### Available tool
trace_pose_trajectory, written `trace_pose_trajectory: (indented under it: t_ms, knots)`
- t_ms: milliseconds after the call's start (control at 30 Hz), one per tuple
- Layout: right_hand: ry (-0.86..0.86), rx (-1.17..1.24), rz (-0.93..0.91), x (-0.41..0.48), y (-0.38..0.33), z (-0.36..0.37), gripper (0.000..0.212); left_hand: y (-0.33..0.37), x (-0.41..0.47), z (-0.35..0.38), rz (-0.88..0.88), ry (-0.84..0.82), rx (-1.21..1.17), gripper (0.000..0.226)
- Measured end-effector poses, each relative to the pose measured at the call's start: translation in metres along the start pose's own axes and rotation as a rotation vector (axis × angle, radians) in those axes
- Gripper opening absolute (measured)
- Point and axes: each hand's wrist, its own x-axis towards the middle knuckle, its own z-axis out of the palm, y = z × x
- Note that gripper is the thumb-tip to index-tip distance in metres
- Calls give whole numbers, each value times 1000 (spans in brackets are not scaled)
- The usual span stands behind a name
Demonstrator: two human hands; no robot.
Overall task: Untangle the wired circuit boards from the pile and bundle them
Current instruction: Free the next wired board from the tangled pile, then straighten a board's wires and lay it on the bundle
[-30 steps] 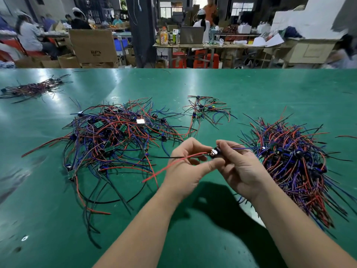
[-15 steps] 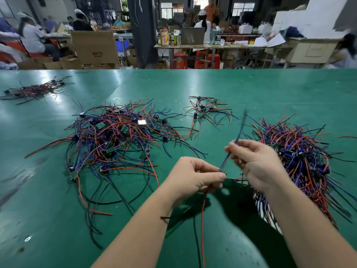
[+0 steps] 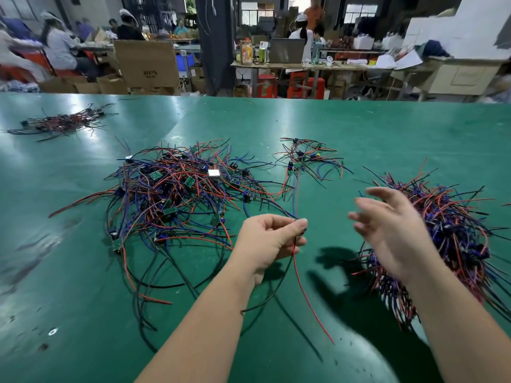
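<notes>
Here, left hand (image 3: pixel 269 239) pinches light, floppy wired circuit board (image 3: pixel 295 255) at its pcb end, prob. the surest grip; right hand (image 3: pixel 392 230) spread, empty.

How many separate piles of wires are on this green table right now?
4: far-left pile, big tangle centre-left, small cluster at centre back, right heap. None seems hidden.

Green table (image 3: pixel 387 139), red-blue-black wires (image 3: pixel 177 194)
</notes>
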Motion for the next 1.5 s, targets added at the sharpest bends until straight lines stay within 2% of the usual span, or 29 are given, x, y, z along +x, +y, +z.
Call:
trace_pose_trajectory:
  t_ms: [67,100,167,233,267,333,367,433,533,600,667,733,833,867,933,1000,1067,1133,1200,1333,1500]
  knots:
    - [-315,-333,-76,-14,7,16,37,-3,-1,2,3,-10,25,12]
    - [-382,-495,-155,-19,11,23,38,-5,-1,3,20,-31,62,12]
    - [-319,-758,-386,-24,17,31,29,-6,-1,5,85,-56,165,17]
    - [-208,-769,-521,-25,15,32,24,-5,0,2,209,15,379,23]
    - [-138,-743,-567,-24,11,30,23,-4,3,-3,319,117,570,22]
    - [78,-794,-689,-20,1,20,23,-2,7,-16,489,448,956,19]
    - [190,-860,-717,-17,-4,12,23,0,7,-24,463,589,1077,24]
    - [355,-1059,-627,-10,-11,-4,25,3,8,-41,243,698,1219,36]
    - [397,-1324,-334,-2,-10,-13,36,3,11,-53,-49,628,1383,34]
    - [354,-1337,-303,-4,-7,-10,37,3,11,-54,-66,620,1431,29]
    - [321,-1302,-347,-7,-4,-5,34,5,13,-53,-23,641,1386,33]
    - [296,-1250,-415,-9,0,0,29,8,13,-53,104,633,1236,31]
    - [190,-1063,-568,-12,3,6,21,15,10,-43,377,473,747,27]
    - [143,-956,-555,-13,4,8,20,17,6,-38,422,395,596,28]
    - [45,-693,-353,-15,5,14,19,19,0,-28,461,229,455,31]
    - [-102,-364,-53,-15,6,21,13,18,-4,-17,484,85,420,33]
    - [-230,-70,161,-16,8,25,25,16,-7,-9,491,-20,425,37]
    - [-268,86,207,-16,10,26,32,13,-10,-4,484,-108,430,39]
    - [-270,157,207,-15,10,26,27,11,-12,-2,450,-165,412,36]
    - [-281,205,237,-12,9,23,19,11,-13,-2,381,-234,304,30]
    - [-329,220,320,-11,9,21,20,10,-14,-5,302,-275,248,32]
